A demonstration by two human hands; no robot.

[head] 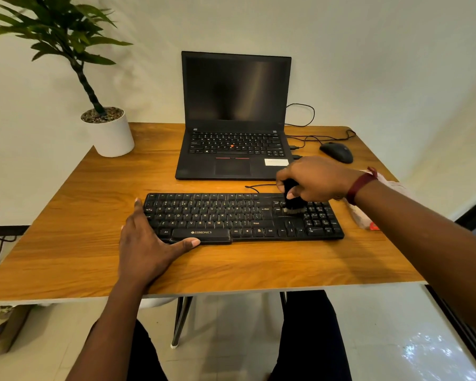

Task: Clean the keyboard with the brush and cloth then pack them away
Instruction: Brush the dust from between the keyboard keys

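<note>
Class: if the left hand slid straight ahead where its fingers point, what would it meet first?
Probably nothing: the left hand passes left of the black keyboard, then bare wooden table between white plant pot and black laptop; depth unclear.

An open laptop point(235, 116), black mouse point(337, 152) and potted plant point(107, 130) sit on the wooden table point(94, 215).

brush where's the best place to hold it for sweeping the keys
By the stubby black handle, from above, as the right hand grips the brush now: it stands upright with bristles down on the keyboard, so a top grip leaves the bristles free.
</note>
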